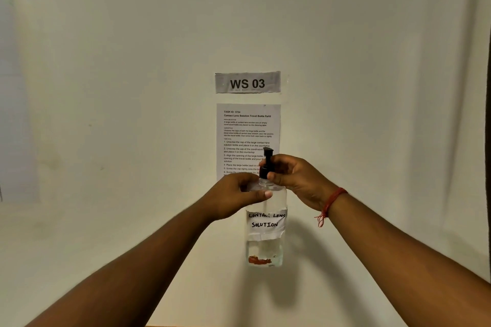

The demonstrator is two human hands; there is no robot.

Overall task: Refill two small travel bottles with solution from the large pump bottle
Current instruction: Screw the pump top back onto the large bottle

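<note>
A large clear pump bottle [265, 244] with a handwritten "CONTACT LENS SOLUTION" label is held up in front of the white wall, with a little liquid at its bottom. My left hand [236, 198] grips the bottle's shoulder. My right hand [295, 180] pinches the collar of the black pump top [267, 160], whose nozzle points up. No small travel bottles are in view.
A "WS 03" sign [247, 82] and a printed task sheet [248, 130] are stuck on the white wall behind the bottle. A white surface [106, 260] spreads below my arms. A red thread band [330, 203] circles my right wrist.
</note>
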